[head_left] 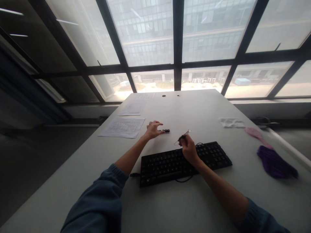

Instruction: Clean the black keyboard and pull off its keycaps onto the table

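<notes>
Office, or a room fitted like one, as seen from where I stand: one long white table (194, 111) with a round hole (164, 95) near its far edge; one black corded keyboard (161, 165), full-size; sheets of paper (123, 127), along the left side; dark-framed windows (148, 35), wall-wide — large glazed building (206, 30) opposite; strip lights (11, 11), mirrored in glass; blue curtain (31, 69), left.

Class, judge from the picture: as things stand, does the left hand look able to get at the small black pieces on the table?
Probably yes: the left hand is spread close beside the small black pieces, and no other object shows in between.
</notes>
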{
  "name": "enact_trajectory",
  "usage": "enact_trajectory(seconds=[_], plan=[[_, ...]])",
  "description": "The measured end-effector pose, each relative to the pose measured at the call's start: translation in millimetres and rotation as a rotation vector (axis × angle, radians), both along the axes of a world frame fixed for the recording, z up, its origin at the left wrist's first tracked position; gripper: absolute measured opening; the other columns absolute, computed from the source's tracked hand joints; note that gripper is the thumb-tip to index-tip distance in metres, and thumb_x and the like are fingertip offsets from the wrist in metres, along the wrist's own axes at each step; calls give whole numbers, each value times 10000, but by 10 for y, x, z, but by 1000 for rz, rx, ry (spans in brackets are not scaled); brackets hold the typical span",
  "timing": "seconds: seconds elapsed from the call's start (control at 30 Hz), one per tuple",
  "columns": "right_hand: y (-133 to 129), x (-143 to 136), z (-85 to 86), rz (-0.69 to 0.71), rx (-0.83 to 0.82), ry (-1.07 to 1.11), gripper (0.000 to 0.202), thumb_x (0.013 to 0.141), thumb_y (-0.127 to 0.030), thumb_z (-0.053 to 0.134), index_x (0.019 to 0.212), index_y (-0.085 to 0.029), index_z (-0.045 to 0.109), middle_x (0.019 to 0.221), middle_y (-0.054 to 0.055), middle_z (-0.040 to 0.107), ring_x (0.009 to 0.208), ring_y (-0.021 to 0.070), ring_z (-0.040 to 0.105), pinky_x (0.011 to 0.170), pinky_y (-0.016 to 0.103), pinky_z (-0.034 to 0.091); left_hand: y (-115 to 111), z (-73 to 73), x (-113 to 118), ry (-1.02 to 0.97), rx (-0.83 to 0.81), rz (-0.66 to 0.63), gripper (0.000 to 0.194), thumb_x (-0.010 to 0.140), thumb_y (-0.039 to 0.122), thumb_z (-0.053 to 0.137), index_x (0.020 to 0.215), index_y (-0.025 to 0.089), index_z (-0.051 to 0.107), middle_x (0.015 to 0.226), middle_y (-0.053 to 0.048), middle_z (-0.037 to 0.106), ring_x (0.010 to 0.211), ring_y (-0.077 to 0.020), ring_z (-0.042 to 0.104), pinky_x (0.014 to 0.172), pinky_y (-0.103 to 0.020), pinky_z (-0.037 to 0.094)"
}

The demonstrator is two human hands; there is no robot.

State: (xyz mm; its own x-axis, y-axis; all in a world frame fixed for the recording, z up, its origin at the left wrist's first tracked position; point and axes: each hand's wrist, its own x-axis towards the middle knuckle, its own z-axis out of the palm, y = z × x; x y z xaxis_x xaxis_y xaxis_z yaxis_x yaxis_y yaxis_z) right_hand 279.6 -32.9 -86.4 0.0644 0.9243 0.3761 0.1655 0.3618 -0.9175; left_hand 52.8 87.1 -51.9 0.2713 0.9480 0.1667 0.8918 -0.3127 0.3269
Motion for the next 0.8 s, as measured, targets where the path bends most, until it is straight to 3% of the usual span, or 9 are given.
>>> enact_trajectory(seconds=[0.2,0.33,0.43,0.67,0.8], plan=[[-13,75,79,79,35,-156,92,921,-265,451,908,-208,521,815,42,632,758,190,603,721,316,470,-665,193,120,-73,126,-56,264,868,372,653,1107,270,702,1223,-58,619,1155,-285,499,984,-448,378],[-24,113,71,116,57,-269,109,925,-258,431,921,-210,528,803,32,616,717,178,578,687,308,448,-1194,183,295,-108,114,-134,206,869,318,647,1059,270,713,1191,-49,641,1149,-275,516,990,-452,380],[-15,124,45,163,49,-302,116,915,-242,423,919,-207,534,776,17,608,709,173,581,675,299,439,-1443,113,419,-130,52,-133,197,869,272,632,1045,261,721,1125,-53,672,1084,-259,557,958,-425,417],[29,156,42,248,-21,-317,98,888,-221,439,902,-207,535,762,7,635,688,169,596,665,289,438,-1554,-95,589,-152,-10,-61,195,875,202,582,982,221,743,1026,-76,694,1002,-239,603,917,-379,457],[21,153,71,280,2,-348,95,887,-203,430,875,-216,523,763,4,629,715,169,582,675,278,426,-1549,-137,606,-150,4,-42,197,879,186,568,961,215,745,1024,-77,701,999,-238,608,920,-381,456]])
